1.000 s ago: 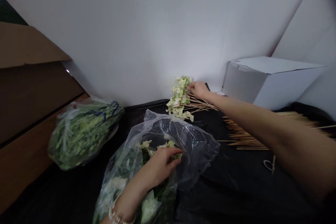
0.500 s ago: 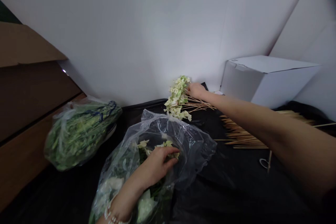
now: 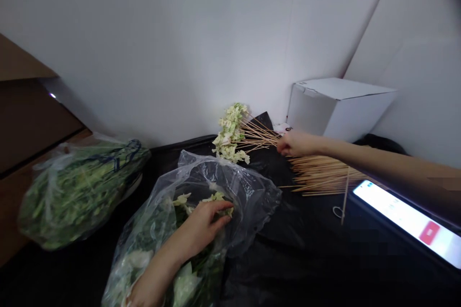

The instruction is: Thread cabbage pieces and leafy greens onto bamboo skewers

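The limp, clear plastic bag point(image 3: 248, 196) could crumple if its loose rim snags the left hand point(image 3: 205, 223); beyond it, cream-green leaves point(image 3: 230, 134) on thin wooden skewers point(image 3: 260, 135) could scatter if the right hand point(image 3: 297, 144) knocks their ends. Left thumb and fingers stand apart in the bag's mouth; right fingers curl inward beside loose tan wooden sticks point(image 3: 320, 177), whether on one I cannot tell.

Can see a white box point(image 3: 334, 105) by a pale wall point(image 3: 162, 57). Nearer than the white box, can spot a small white ring point(image 3: 333, 210) and a brightly lit phone point(image 3: 405, 220). Well left of the white box, can make out bagged greens point(image 3: 79, 192) and a brown carton point(image 3: 27, 117).
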`<state>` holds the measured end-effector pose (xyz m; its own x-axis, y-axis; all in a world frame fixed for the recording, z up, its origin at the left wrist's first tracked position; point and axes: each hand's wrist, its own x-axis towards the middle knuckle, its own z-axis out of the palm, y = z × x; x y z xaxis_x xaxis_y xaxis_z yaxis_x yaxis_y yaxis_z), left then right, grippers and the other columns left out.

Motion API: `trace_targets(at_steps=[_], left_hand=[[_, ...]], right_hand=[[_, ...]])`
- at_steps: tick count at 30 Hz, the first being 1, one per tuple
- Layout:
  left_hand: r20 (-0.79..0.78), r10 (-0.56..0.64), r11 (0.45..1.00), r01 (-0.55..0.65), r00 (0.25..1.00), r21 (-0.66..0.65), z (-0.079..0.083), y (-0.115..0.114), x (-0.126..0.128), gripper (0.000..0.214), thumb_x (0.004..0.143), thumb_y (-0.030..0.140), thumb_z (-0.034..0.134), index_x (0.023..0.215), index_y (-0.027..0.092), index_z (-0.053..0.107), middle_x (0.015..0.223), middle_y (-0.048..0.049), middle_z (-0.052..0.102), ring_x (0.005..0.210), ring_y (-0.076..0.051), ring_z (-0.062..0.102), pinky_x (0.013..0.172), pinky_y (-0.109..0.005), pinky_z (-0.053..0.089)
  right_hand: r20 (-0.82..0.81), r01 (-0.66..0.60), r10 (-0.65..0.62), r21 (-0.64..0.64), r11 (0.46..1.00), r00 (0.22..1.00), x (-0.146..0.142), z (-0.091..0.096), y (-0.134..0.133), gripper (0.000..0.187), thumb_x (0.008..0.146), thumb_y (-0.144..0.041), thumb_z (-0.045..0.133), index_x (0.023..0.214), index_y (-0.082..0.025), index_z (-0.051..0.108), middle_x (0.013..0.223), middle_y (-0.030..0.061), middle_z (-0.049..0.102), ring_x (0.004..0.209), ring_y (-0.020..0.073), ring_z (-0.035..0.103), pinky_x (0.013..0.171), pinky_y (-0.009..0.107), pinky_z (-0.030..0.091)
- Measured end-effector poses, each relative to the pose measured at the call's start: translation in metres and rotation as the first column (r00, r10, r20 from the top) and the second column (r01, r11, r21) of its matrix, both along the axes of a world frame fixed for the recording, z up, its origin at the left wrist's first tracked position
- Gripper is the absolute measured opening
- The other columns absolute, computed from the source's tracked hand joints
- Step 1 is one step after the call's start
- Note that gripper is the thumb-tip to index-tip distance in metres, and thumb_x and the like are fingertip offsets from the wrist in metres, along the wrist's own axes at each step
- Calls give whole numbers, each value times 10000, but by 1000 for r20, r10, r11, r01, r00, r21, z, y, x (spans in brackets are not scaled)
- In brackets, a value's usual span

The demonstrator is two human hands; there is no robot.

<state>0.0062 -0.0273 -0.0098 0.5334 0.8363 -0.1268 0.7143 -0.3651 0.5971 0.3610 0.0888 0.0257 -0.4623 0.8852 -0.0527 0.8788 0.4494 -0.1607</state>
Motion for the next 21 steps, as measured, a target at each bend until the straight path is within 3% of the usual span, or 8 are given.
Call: trace_targets(at_steps=[4,7,16,21], left_hand=[[-13,0,1000,0,1000,3,-1,1,0,351,878,304,559,1183,190,690,1127,-77,738,990,-239,677,887,-326,492],[-1,1,1000,-1,1000,-2,-1,2,1,349,879,308,553,1178,197,694,1121,-75,741,949,-232,685,853,-318,504],[18,27,1000,-27,999,-15,1,-1,2,341,867,289,571,1165,181,699,1138,-80,739,977,-224,684,862,-304,507],[69,45,999,-44,997,-24,5,-3,5,300,856,277,582,1113,204,718,1112,-51,753,965,-214,692,852,-288,511]], right_hand=[[15,-46,47,-69,997,999,26,-10,-47,211,693,-58,550,635,-211,683,624,-7,651,597,143,563,577,261,363],[18,-31,33,-80,996,999,35,-18,-68,197,690,-66,531,586,-204,626,573,-6,595,536,134,501,523,269,317],[9,-34,33,51,998,999,40,-59,-79,226,747,-117,533,556,-234,555,643,98,619,580,193,520,597,361,349],[42,-52,46,167,985,998,38,-56,-84,167,788,-113,503,692,-226,582,711,85,643,621,208,569,606,346,359]])
